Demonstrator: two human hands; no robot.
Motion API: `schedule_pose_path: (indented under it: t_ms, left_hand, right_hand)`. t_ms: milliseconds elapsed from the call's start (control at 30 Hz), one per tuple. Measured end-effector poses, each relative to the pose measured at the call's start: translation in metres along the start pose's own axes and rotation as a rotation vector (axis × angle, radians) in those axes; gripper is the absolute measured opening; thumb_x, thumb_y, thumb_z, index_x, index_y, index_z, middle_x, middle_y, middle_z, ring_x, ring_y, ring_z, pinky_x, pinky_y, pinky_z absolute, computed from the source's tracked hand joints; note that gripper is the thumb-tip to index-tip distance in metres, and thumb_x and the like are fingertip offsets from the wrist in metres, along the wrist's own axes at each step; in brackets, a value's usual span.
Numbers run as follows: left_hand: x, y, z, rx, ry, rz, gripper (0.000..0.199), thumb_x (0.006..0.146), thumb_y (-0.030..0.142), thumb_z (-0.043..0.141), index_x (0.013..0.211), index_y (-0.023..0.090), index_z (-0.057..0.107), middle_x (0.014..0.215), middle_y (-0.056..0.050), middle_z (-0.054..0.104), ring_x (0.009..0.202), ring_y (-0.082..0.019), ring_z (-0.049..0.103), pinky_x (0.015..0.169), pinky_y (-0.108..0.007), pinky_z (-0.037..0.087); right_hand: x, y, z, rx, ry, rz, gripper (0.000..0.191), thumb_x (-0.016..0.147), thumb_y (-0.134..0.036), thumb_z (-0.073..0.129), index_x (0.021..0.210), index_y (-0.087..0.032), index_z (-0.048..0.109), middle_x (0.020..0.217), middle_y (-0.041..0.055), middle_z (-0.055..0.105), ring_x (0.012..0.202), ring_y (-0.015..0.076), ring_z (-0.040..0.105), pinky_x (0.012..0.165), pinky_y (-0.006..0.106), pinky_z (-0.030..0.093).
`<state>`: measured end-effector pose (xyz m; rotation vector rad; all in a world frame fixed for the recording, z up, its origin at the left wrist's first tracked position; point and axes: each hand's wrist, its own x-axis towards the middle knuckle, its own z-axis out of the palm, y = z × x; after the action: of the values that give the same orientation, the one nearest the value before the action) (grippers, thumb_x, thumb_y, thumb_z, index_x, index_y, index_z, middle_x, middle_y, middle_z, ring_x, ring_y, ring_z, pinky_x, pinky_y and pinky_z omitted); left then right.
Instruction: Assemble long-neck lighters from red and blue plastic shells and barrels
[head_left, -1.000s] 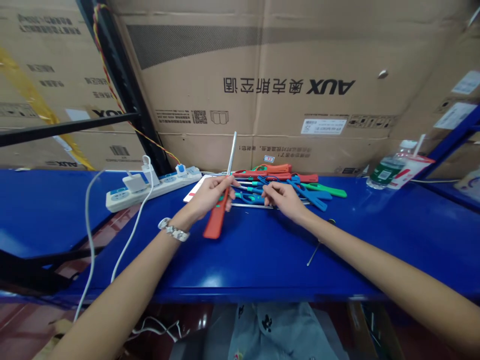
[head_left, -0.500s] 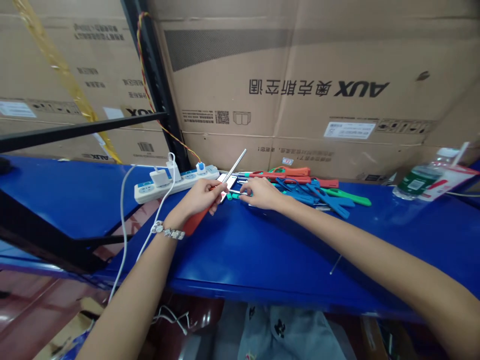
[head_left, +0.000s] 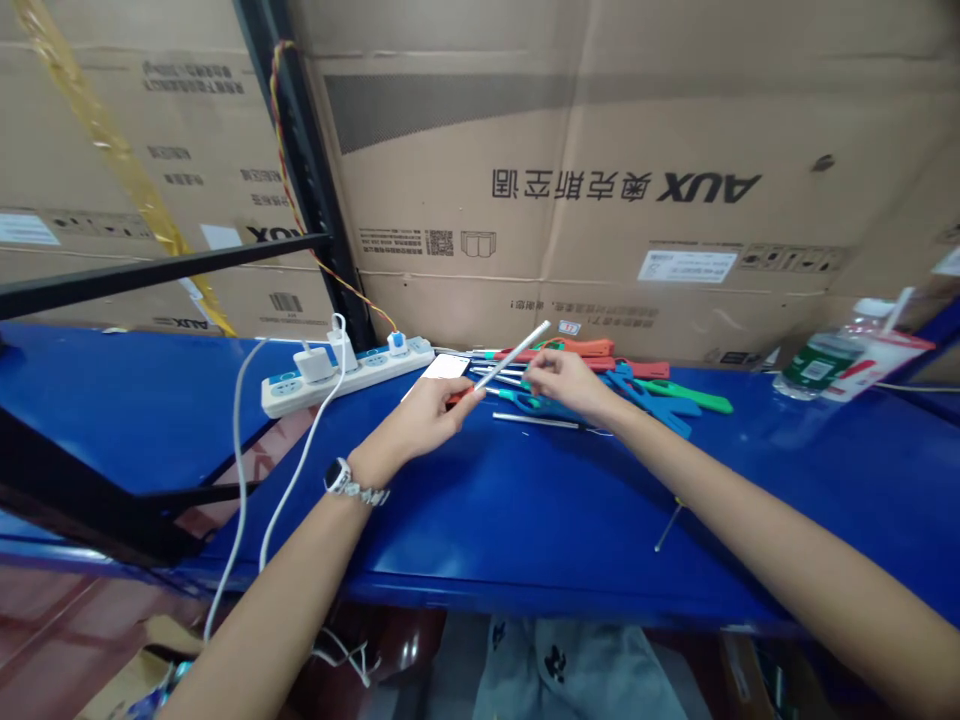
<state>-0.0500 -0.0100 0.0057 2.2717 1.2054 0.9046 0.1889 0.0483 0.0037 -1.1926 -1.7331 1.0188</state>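
Right hand has moved rightward, its grip unclear, while the left hand clasps an orange-handled rod.

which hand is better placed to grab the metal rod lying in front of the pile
Likely the right hand: it is close to the rod, though whether it holds something small is unclear. The left hand grips a red-handled tube.

- Hands: 2
- Held rod: 1
- Heaped tools, 3 o'clock: several, overlapped, count uncertain
- Power strip, 9 o'clock: 1
- Plugs: 3
- Bottle, 3 o'clock: 1
- Cup, 3 o'clock: 1
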Motion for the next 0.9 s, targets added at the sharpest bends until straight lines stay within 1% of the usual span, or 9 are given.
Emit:
schedule_pose_path:
  t_ms: [67,133,233,300,367,533,667,800,900]
  left_hand:
    - [0.001,0.006,0.008,0.102,-0.019,0.118,0.041,0.106,0.043,0.045,0.077,0.019,0.060,0.061,0.001,0.053,0.056,-0.013,0.048,0.059,-0.028,0.034]
    - [0.002,0.012,0.014,0.195,-0.052,0.188,0.038,0.107,0.041,0.043,0.083,0.019,0.063,0.064,0.001,0.056,0.058,-0.014,0.048,0.060,-0.029,0.032]
    - [0.009,0.017,0.019,0.321,-0.115,0.223,0.039,0.107,0.041,0.041,0.083,0.020,0.064,0.063,0.000,0.056,0.055,-0.015,0.046,0.058,-0.030,0.027]
    - [0.017,0.021,0.021,0.392,-0.138,0.236,0.040,0.106,0.041,0.041,0.078,0.020,0.061,0.060,0.000,0.054,0.053,-0.015,0.043,0.057,-0.031,0.024]
    - [0.025,0.024,0.022,0.440,-0.149,0.238,0.041,0.106,0.042,0.042,0.075,0.021,0.060,0.058,0.000,0.052,0.052,-0.015,0.042,0.057,-0.031,0.024]
    - [0.033,0.027,0.030,0.427,-0.141,0.244,0.042,0.106,0.043,0.040,0.076,0.021,0.060,0.058,0.001,0.051,0.051,-0.015,0.041,0.057,-0.031,0.024]
    - [0.024,0.023,0.034,0.409,-0.113,0.235,0.040,0.105,0.041,0.041,0.075,0.021,0.058,0.061,-0.001,0.053,0.054,-0.016,0.043,0.058,-0.032,0.025]
    - [0.017,0.018,0.030,0.363,-0.156,0.209,0.037,0.104,0.039,0.042,0.074,0.022,0.055,0.057,0.001,0.048,0.051,-0.015,0.040,0.057,-0.032,0.023]
    - [0.016,0.019,0.029,0.337,-0.176,0.215,0.037,0.104,0.038,0.043,0.072,0.022,0.054,0.056,0.002,0.047,0.049,-0.015,0.039,0.057,-0.032,0.022]
  right_hand:
    - [-0.022,0.006,-0.025,0.255,0.064,0.054,0.022,0.073,-0.037,0.071,0.075,-0.023,0.055,0.062,-0.0014,0.059,0.058,0.0141,0.050,0.057,0.029,0.037]
    - [-0.042,0.010,-0.043,0.476,0.122,0.064,0.025,0.071,-0.040,0.072,0.075,-0.023,0.054,0.065,-0.0015,0.058,0.060,0.0141,0.050,0.059,0.030,0.040]
    - [-0.060,0.013,-0.056,0.649,0.189,0.044,0.029,0.067,-0.040,0.075,0.071,-0.023,0.052,0.066,-0.0016,0.058,0.063,0.0134,0.051,0.063,0.030,0.043]
    - [-0.064,0.015,-0.059,0.649,0.207,0.024,0.032,0.066,-0.040,0.079,0.072,-0.023,0.053,0.067,-0.0017,0.059,0.064,0.0135,0.053,0.063,0.030,0.043]
    - [-0.064,0.016,-0.060,0.588,0.208,-0.001,0.035,0.065,-0.042,0.082,0.076,-0.023,0.055,0.067,-0.0019,0.061,0.064,0.0137,0.054,0.063,0.030,0.042]
    - [-0.063,0.023,-0.060,0.494,0.243,-0.100,0.044,0.065,-0.052,0.086,0.077,-0.023,0.056,0.068,-0.0034,0.061,0.063,0.0126,0.052,0.064,0.030,0.041]
    - [-0.064,0.025,-0.058,0.499,0.162,-0.082,0.048,0.063,-0.053,0.089,0.076,-0.023,0.053,0.070,-0.0026,0.062,0.065,0.0131,0.054,0.065,0.030,0.041]
    - [-0.065,0.024,-0.059,0.516,0.082,-0.066,0.050,0.062,-0.049,0.091,0.076,-0.023,0.051,0.070,-0.0021,0.065,0.067,0.0138,0.056,0.064,0.029,0.040]
    - [-0.065,0.026,-0.064,0.487,0.031,-0.067,0.048,0.063,-0.049,0.090,0.074,-0.024,0.051,0.066,-0.0039,0.062,0.063,0.0131,0.053,0.061,0.029,0.038]
